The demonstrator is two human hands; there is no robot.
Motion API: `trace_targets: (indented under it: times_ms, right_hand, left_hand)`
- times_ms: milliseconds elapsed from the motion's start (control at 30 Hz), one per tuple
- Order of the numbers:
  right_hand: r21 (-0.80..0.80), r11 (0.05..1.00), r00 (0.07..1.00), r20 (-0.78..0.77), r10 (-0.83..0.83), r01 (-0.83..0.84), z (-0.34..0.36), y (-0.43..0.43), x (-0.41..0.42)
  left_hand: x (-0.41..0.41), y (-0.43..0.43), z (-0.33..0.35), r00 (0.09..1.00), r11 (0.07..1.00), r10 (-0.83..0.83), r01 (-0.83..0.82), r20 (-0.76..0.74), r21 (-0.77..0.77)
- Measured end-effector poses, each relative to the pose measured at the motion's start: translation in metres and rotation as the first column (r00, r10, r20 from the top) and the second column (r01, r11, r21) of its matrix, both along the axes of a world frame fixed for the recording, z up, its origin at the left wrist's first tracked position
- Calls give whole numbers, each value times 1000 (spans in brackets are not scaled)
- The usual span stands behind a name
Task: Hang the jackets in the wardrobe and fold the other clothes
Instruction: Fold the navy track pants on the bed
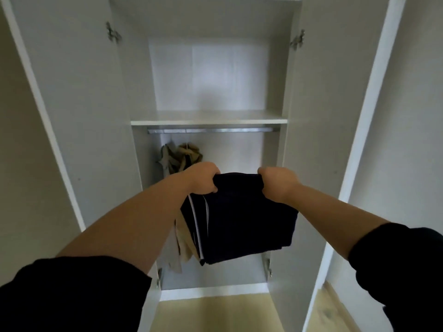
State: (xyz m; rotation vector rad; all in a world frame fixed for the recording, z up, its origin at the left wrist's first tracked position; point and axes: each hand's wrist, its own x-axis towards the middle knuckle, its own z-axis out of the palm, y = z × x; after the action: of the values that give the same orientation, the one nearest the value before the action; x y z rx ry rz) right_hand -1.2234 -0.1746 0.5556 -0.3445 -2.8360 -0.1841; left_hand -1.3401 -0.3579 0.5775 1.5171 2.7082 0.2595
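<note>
Fingers of left hand point(203, 179) and right hand point(280, 185) clutch limp navy garment point(247, 219).

Seen from my remote station, the dark navy fabric garment point(249, 219) covered the fingertips of my left hand point(203, 178) and right hand point(279, 185), and screened the middle of the beige hanging jacket point(184, 156). Whether the navy piece was a jacket, I could not tell. The jacket's hanger at the silver metal rail point(211, 130) was blurred. The frame cropped the white wardrobe doors point(79, 104) and my black sleeves point(72, 295).

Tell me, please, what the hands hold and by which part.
A dark navy garment, by its top edge: left hand at the left end, right hand at the right.
</note>
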Motion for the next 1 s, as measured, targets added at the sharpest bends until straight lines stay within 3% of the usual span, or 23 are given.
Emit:
trace_targets:
  times_ms: [267, 333, 400, 467, 567, 600, 667, 700, 767, 867, 933, 1000]
  right_hand:
    - [-25, 995, 991, -90, 98, -101, 61, 27, -163]
    - [10, 994, 986, -125, 108, -108, 84, 40, -211]
    - [103, 990, 961, -251, 118, -95, 116, 55, -259]
    - [247, 966, 868, -462, 182, -71, 154, 69, -305]
    - [430, 900, 586, -710, 390, -79, 202, 83, -364]
    - [452, 889, 510, -748, 425, -78, 210, 86, -382]
    - [462, 880, 465, -758, 457, -112, 205, 95, -422]
    - [475, 870, 474, -740, 477, -133, 193, 100, -443]
    - [499, 843, 591, -625, 510, -199, 160, 108, -483]
    - [405, 871, 886, -245, 395, -277, 113, 108, -536]
    - [207, 932, 952, -14, 306, -296, 94, 110, -567]
    - [56, 950, 952, 25, 306, -307, 93, 110, -591]
  left_hand:
    - [-156, 12, 33, 986, 965, 163, -151, -37, 214]
    - [-199, 25, 52, 968, 950, 220, -184, -121, 254]
    - [-243, 38, 86, 907, 923, 301, -199, -295, 330]
    - [-279, 51, 130, 759, 886, 407, -193, -508, 421]
    - [-330, 68, 185, 481, 850, 506, -139, -716, 508]
    - [-347, 71, 194, 431, 859, 498, -124, -752, 497]
    - [-383, 73, 193, 404, 889, 446, -94, -799, 448]
    - [-404, 74, 184, 407, 909, 407, -94, -818, 406]
    - [-447, 76, 152, 459, 948, 316, -193, -830, 254]
    - [-503, 78, 101, 632, 956, 224, -292, -742, 41]
    - [-534, 77, 78, 752, 949, 226, -313, -620, -33]
    - [-565, 73, 69, 809, 949, 266, -314, -523, -4]
